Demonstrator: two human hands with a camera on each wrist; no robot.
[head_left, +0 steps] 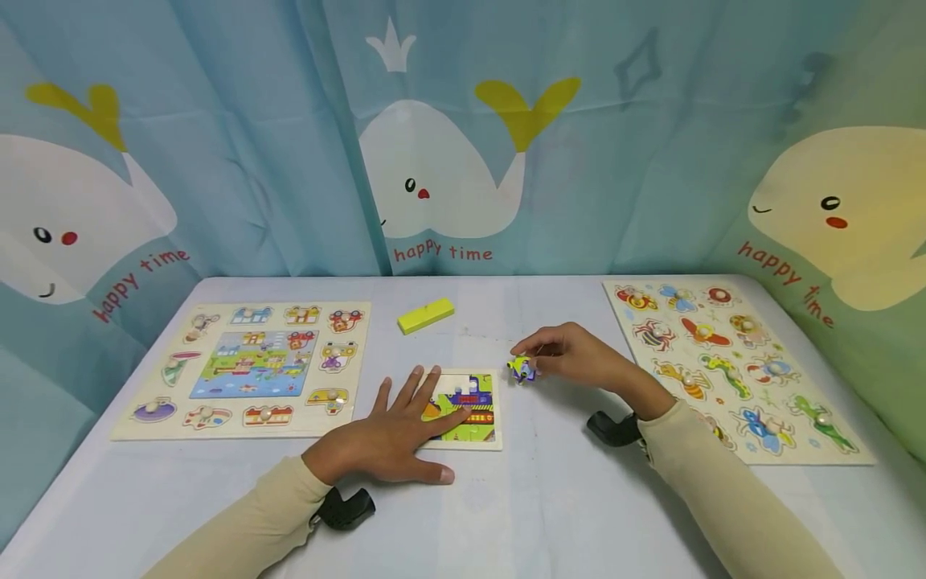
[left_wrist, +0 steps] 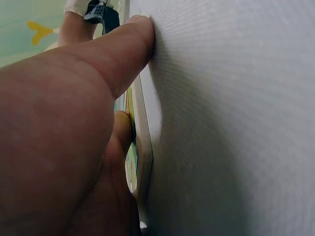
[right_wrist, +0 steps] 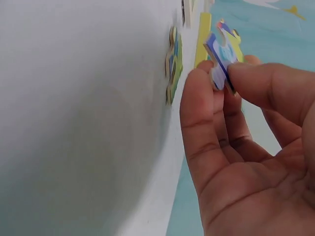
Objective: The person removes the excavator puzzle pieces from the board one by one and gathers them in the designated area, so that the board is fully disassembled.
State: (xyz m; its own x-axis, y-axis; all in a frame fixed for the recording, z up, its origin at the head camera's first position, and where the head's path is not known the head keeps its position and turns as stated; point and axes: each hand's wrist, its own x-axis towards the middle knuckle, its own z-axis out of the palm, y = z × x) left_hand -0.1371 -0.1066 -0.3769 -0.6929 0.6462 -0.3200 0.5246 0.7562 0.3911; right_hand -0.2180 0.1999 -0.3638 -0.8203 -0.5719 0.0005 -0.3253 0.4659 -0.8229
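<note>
My left hand (head_left: 394, 430) lies spread, fingers straight, across the left part of a small jigsaw puzzle board (head_left: 497, 410). The board has a pale frame and a picture in green, blue and orange; white gaps show near its top, and my hand hides its left side. In the left wrist view, the thumb (left_wrist: 130, 44) rests on the table beside the frame. My right hand (head_left: 575, 354) pinches a jigsaw piece (right_wrist: 224, 56), purple, white and yellow, between thumb and fingers right of the board. A second jigsaw piece (right_wrist: 173, 69) lies on the table just past the fingertips.
A yellow block (head_left: 425, 316) lies behind the board. On the left is a knobbed vehicle puzzle (head_left: 329, 312); on the right, a knobbed insect puzzle (head_left: 731, 354). A blue whale-print curtain (head_left: 289, 193) hangs behind the table. Each wrist wears a black camera mount (head_left: 613, 429).
</note>
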